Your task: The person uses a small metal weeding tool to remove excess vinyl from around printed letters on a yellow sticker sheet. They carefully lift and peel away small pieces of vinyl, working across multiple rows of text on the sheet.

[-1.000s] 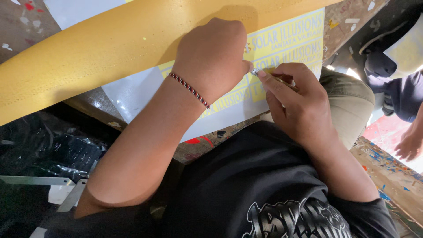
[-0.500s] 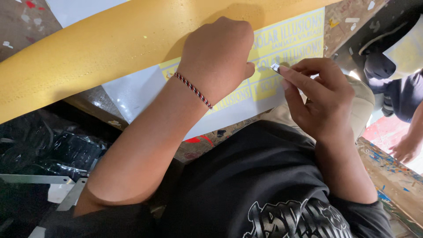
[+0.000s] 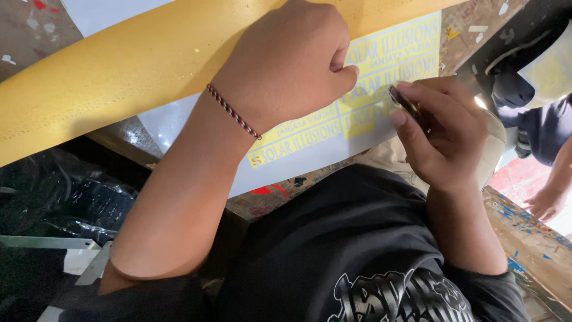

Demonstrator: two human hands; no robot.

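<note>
From the head view, the left hand (image 3: 292, 59) is curled into a fist and presses down on a white sheet (image 3: 333, 134) with yellow stickers (image 3: 381, 77) on it. A red and black string bracelet (image 3: 233, 111) goes around its wrist. The sheet lies on the tabletop (image 3: 459, 33), just below a long yellow board (image 3: 119, 65). To the right of the sheet, the right hand (image 3: 444, 128) pinches a small thin tool (image 3: 404, 101) between thumb and fingers. The tool's tip is right at the sheet's right edge. Farther right of the sheet, another person's hand (image 3: 545, 203) rests low down.
</note>
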